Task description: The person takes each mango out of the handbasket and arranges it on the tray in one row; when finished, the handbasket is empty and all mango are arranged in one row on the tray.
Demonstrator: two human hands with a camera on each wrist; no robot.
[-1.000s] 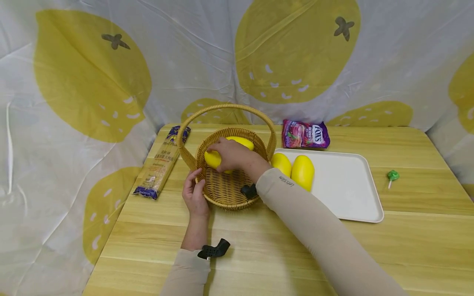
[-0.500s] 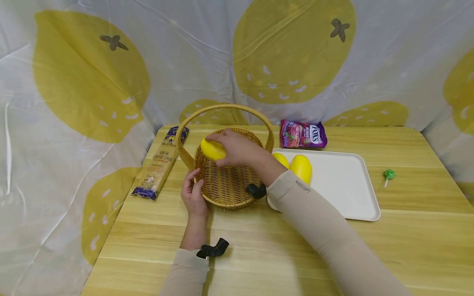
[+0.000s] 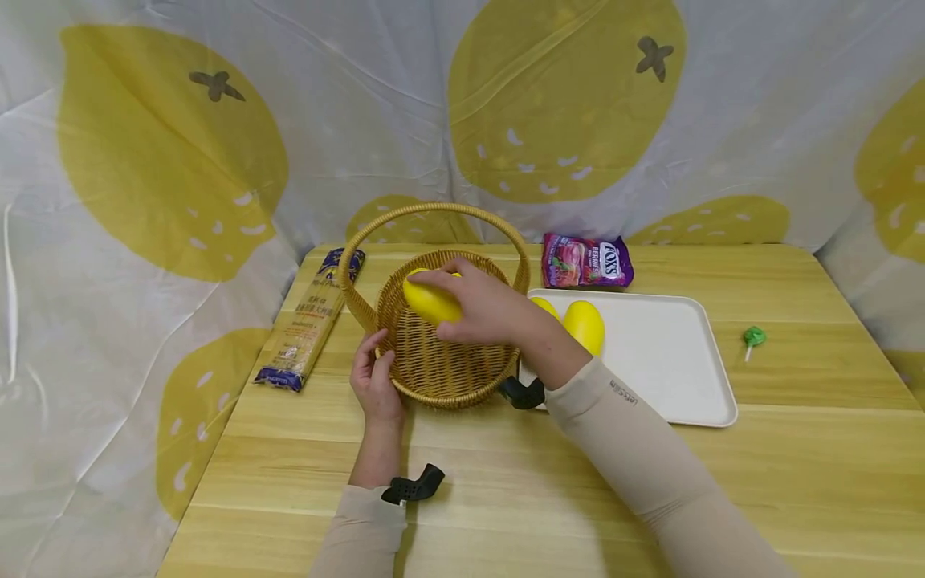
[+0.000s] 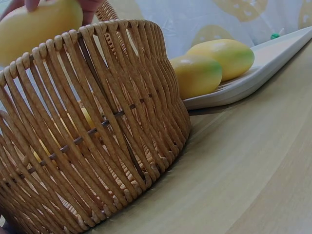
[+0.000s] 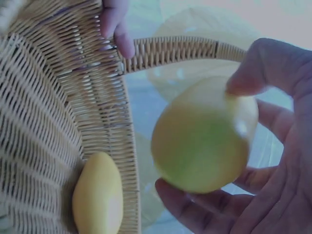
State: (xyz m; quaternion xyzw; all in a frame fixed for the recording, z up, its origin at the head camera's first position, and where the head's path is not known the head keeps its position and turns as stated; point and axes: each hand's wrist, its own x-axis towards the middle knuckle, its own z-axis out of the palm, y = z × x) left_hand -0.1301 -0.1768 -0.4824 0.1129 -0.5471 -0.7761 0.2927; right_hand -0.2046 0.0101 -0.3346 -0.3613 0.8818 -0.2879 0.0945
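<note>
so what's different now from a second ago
The right hand has lifted the mango it was gripping and moved it slightly right, towards the tray. Nothing was let go. The left hand still holds the basket by its rim; the two mangoes on the tray stayed put.

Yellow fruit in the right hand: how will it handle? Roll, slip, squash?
Likely apt to roll if set down: the yellow fruit is rounded, with no visible flat face. Perhaps slippery, as its skin looks smooth with a bright sheen. Probably fairly firm: its outline shows no clear dent where the right hand holds it.
</note>
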